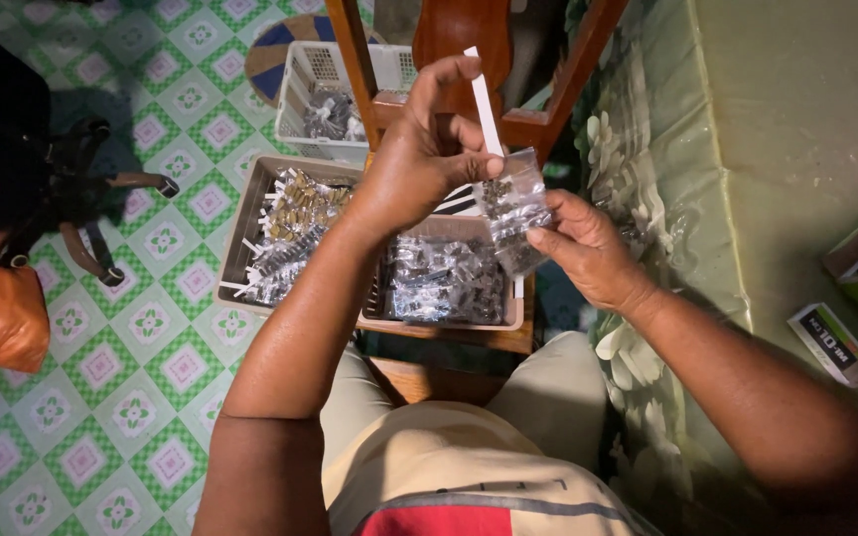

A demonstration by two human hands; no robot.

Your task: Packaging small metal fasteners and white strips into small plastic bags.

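Left hand: nearest the lens, fingers pinching the white paper strip at the mouth of the small clear plastic bag of dark metal parts.
Right hand: pinching the bag's lower edge.
Bag: above the shallow grey plastic tray of filled packets.
Technique: probably best to hold the bag taut and the strip square.

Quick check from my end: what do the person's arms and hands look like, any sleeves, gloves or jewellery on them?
Both arms are bare all the way up; no sleeves reach into view. The left hand and right hand are ungloved, with no rings, watch or wristbands visible. The only clothing seen is a beige top with a red panel at the bottom edge and light trousers below.
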